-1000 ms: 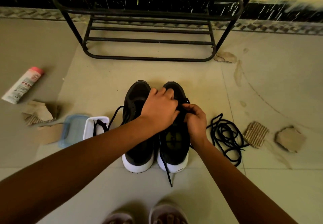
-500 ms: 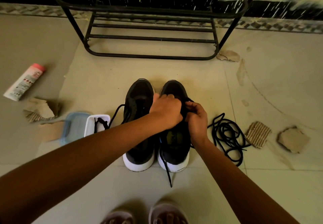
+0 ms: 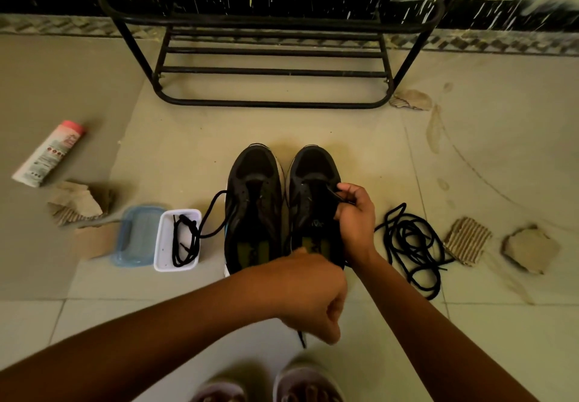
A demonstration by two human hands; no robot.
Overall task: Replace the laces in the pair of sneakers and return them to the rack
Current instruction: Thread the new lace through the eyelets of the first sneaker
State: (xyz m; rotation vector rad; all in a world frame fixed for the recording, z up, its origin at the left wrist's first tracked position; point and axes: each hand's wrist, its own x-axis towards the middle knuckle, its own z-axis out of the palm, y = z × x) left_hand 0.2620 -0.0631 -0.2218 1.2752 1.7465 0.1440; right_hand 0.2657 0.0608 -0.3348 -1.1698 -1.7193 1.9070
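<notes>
Two black sneakers with white soles stand side by side on the floor, the left sneaker [image 3: 253,201] and the right sneaker [image 3: 313,194], toes toward the black metal rack [image 3: 272,100]. My right hand [image 3: 355,216] pinches a black lace at the right sneaker's eyelets. My left hand [image 3: 313,295] is curled into a fist over the heels, and a black lace end [image 3: 301,339] pokes out below it. A lace runs from the left sneaker into a white tray [image 3: 163,245]. A loose pile of black laces [image 3: 410,245] lies to the right.
A blue lid [image 3: 134,235] lies beside the white tray. A tube [image 3: 47,154] and torn cardboard scraps [image 3: 75,201] are at the left; more cardboard pieces [image 3: 466,238] lie at the right. My feet in sandals [image 3: 282,386] show at the bottom edge.
My left hand has pulled back from the right sneaker's tongue toward me, over the heels. My right hand stays at the eyelets.
</notes>
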